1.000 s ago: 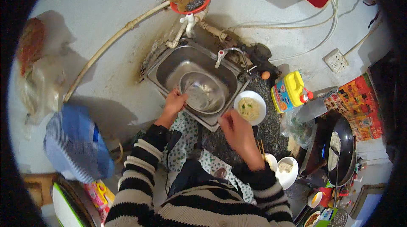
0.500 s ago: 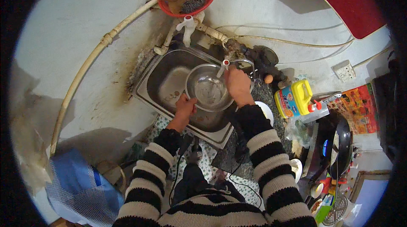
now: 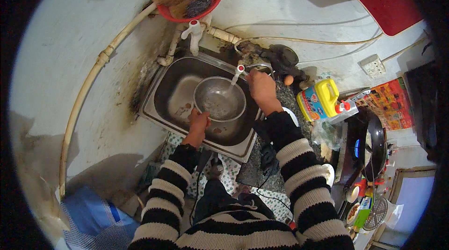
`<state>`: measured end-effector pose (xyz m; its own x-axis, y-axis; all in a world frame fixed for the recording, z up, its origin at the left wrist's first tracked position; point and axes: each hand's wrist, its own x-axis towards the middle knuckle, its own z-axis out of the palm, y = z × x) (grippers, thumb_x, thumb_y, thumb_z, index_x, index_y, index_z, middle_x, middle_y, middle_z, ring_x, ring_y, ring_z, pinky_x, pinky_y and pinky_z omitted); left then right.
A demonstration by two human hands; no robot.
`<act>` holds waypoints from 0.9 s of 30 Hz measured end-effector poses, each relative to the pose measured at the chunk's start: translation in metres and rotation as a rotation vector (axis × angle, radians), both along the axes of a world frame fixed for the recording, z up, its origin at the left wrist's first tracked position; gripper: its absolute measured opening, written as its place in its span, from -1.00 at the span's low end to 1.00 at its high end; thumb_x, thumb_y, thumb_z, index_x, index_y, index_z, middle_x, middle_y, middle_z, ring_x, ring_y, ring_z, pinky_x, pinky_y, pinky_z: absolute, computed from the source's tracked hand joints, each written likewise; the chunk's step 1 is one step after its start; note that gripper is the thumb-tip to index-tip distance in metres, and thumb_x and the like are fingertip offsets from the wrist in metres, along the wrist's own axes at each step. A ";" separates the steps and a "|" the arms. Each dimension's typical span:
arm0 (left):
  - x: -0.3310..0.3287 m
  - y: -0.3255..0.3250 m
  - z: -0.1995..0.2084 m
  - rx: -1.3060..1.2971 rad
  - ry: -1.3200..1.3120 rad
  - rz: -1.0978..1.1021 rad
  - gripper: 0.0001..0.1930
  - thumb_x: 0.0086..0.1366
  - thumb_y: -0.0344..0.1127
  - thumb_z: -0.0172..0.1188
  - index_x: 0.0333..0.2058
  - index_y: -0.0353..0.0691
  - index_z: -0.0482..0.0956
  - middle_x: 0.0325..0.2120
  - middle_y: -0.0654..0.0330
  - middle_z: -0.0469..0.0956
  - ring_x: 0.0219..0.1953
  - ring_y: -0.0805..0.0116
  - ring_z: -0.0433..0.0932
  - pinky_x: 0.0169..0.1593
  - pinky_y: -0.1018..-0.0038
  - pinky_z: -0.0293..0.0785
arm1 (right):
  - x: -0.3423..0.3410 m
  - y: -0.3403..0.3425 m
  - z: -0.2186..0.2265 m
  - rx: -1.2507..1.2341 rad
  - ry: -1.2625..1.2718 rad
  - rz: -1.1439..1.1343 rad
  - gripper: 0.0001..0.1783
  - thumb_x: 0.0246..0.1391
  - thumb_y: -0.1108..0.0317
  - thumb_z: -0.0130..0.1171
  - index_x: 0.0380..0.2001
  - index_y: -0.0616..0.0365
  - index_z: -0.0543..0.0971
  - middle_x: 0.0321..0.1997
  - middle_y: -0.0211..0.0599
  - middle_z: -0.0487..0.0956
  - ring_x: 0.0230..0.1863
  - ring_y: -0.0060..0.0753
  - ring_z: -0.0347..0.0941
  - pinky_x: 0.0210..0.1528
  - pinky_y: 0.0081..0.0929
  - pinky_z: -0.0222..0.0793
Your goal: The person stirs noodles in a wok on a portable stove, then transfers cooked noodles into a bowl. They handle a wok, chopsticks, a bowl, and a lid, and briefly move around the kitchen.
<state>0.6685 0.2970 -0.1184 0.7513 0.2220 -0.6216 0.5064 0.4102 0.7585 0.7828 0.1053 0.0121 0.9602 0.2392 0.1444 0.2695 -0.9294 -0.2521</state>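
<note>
Two hands are apart at the sink (image 3: 224, 149). The left hand (image 3: 199, 121) pinches the rim of a metal bowl (image 3: 204, 95) at its 7 o'clock. The bowl is within the outline of the basin, toward 3 o'clock of its middle; whether it rests on the bottom or hangs above, I cannot tell. At the bowl's 1 o'clock, a white tap (image 3: 237, 73) points its spout over the bowl. The right hand (image 3: 263, 87) is just beside the tap, at its 4 o'clock, fingers curled; whether they touch or grip anything is unclear.

The step in hand looks like rinsing or filling the bowl, though running water cannot be made out. The next move probably calls for a level rim under the spout and a light right-hand turn of the tap.
</note>
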 end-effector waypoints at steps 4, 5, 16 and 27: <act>-0.010 0.004 0.004 0.016 -0.014 0.001 -0.81 0.17 -0.41 0.14 -0.35 -0.18 0.27 -0.62 0.19 0.37 -0.68 0.45 0.37 -0.67 0.52 0.22 | -0.001 0.003 -0.006 0.018 0.029 -0.031 -0.72 0.13 0.17 0.05 -0.46 0.17 0.49 -0.48 0.07 0.56 -0.37 0.19 0.50 -0.32 0.04 0.39; -0.013 0.005 0.005 0.009 -0.030 0.013 -0.81 0.18 -0.41 0.14 -0.34 -0.18 0.27 -0.62 0.20 0.37 -0.67 0.45 0.37 -0.67 0.52 0.21 | -0.003 0.007 -0.004 0.037 0.045 -0.044 -0.71 0.14 0.16 0.04 -0.46 0.18 0.49 -0.46 0.07 0.56 -0.35 0.19 0.50 -0.31 0.04 0.39; -0.056 0.031 -0.015 -0.066 -0.199 -0.040 -0.82 0.19 -0.32 0.17 -0.35 0.00 0.30 -0.58 0.39 0.30 -0.59 0.53 0.29 -0.54 0.57 0.23 | -0.036 0.037 -0.033 0.476 0.197 0.075 -0.72 0.07 0.23 0.06 -0.42 0.28 0.56 -0.42 0.08 0.56 -0.38 0.07 0.51 -0.31 -0.13 0.41; -0.121 -0.012 0.140 0.266 -0.347 0.011 -0.75 0.21 -0.29 0.17 -0.47 -0.03 0.22 -0.65 0.43 0.22 -0.70 0.64 0.15 -0.65 0.71 0.06 | -0.276 -0.083 0.178 0.709 0.666 0.831 -0.64 0.18 0.22 0.00 -0.05 0.24 0.38 -0.27 0.10 0.50 -0.21 0.14 0.45 -0.23 -0.10 0.34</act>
